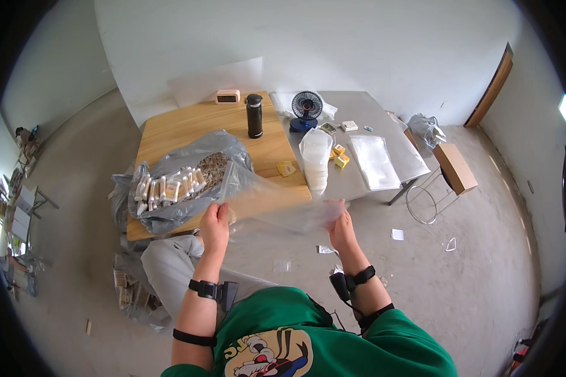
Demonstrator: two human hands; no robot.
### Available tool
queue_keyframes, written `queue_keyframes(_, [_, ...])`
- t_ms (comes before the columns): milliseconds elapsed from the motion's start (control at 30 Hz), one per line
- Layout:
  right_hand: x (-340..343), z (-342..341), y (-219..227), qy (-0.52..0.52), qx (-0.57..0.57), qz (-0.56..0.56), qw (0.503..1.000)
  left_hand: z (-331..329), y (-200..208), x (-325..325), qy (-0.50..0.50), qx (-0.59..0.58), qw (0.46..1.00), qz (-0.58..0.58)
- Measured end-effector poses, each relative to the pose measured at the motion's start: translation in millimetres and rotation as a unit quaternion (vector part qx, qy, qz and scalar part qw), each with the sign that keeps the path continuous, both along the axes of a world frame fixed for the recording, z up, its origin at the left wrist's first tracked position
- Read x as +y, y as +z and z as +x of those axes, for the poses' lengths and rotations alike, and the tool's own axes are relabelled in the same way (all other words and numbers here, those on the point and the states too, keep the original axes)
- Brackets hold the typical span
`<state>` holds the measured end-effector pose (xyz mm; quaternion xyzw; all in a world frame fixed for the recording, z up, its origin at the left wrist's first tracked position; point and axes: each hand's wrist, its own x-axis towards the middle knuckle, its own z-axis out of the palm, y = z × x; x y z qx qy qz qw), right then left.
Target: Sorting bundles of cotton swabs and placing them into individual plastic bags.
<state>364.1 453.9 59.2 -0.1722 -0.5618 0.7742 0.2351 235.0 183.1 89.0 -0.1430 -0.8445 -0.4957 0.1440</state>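
Observation:
A clear plastic bag (270, 210) is stretched between my two hands, in front of the tables' near edges. My left hand (215, 227) is closed on one end of it, the fingers curled. At the other end my right hand (341, 231) pinches the bag; that part is slightly blurred by motion. Just beyond my left hand, an open grey plastic bag (223, 141) lies on the wooden table. Inside it are several small clear packets with white ends (170, 188) beside loose brown dried material (212, 168).
On the wooden table (176, 129) stand a black bottle (254, 116) and a pink clock (227, 97). The grey table (352, 103) bears a fan (306, 108), stacked translucent cups (316, 160), yellow boxes (341, 161) and flat clear bags (374, 162). A cardboard box (456, 168) sits on a stool at right.

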Motion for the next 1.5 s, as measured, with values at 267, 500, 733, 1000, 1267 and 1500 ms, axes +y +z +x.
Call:
queue_keyframes(267, [-5.9, 33.3, 17.7, 0.198, 0.1, -0.199, 0.955, 0.9, -22.1, -4.3, -0.036, -0.16, 0.986, -0.027])
queue_keyframes(500, [-23.6, 67.4, -0.4, 0.286, -0.048, 0.075, 0.954, -4.9, -36.5, 1.2, -0.067, -0.298, 0.951, -0.044])
queue_keyframes(733, [26.1, 48.2, -47.7, -0.013, -0.065, -0.09, 0.994, -10.6, -35.4, 13.6, -0.137, -0.288, 0.948, 0.014])
queue_keyframes(1000, [16.8, 54.6, -48.2, 0.131, -0.099, -0.241, 0.957, 2.2, -33.2, 45.9, -0.134, -0.223, 0.965, 0.034])
queue_keyframes(1267, [27.1, 89.8, -97.5, -0.005, -0.26, -0.06, 0.964, 24.9, -66.8, 58.0, -0.137, -0.117, 0.981, -0.073])
queue_keyframes(1500, [26.1, 105.2, -125.3, 0.047, -0.19, -0.289, 0.937, 19.3, -49.0, 74.8, -0.091, -0.156, 0.982, -0.055])
